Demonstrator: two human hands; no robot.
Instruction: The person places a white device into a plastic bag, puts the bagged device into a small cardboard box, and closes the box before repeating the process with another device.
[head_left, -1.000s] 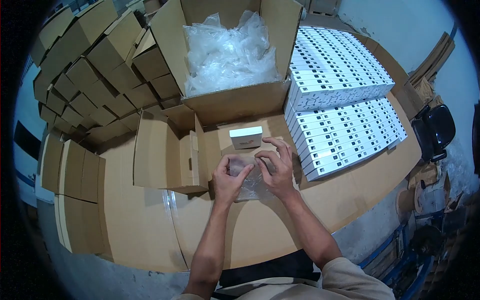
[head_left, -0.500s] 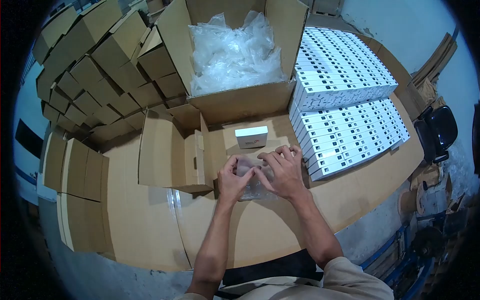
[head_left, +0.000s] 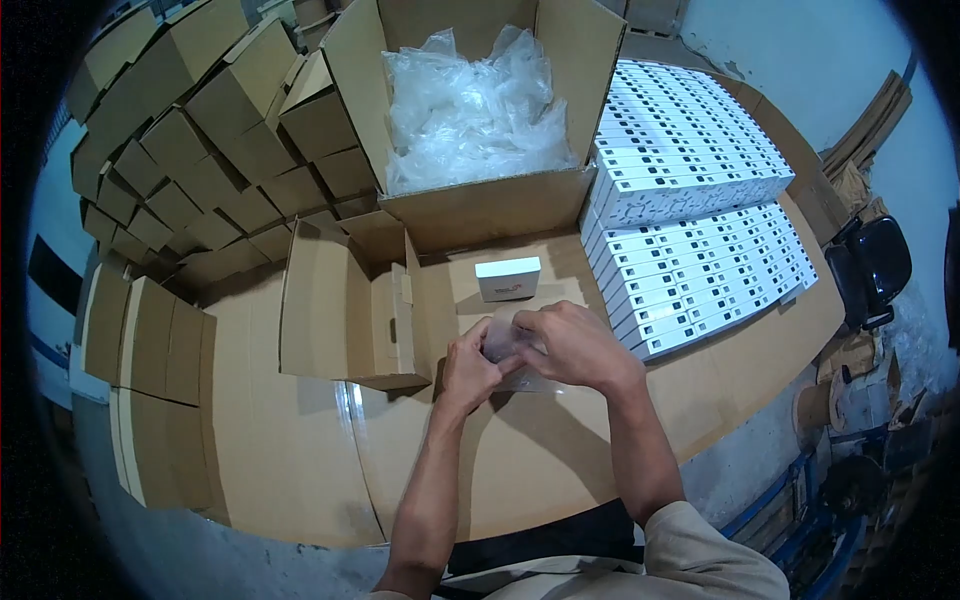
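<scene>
A clear plastic bag [head_left: 527,381] is between my two hands, above the cardboard-covered table. My left hand [head_left: 469,368] pinches its left edge, thumb toward the middle. Over the bag's upper right side, my right hand [head_left: 575,347] is bent with its fingers closed on the film; some fingertips are hidden behind the hand. Just beyond the hands a small white box [head_left: 508,279] stands upright on the table, touched by neither hand. To the left of my left hand is an open cardboard carton [head_left: 330,310] with a divider inside.
A large open carton [head_left: 490,207] full of clear plastic bags [head_left: 480,115] stands at the back. Stacked rows of white boxes [head_left: 700,270] fill the right side. Brown cartons [head_left: 215,150] are piled at the back left, with more cartons [head_left: 165,400] along the left edge.
My right hand has turned inward and closed over the bag, its fingers lower and bunched. My left hand has shifted slightly right. The white box stays standing.
</scene>
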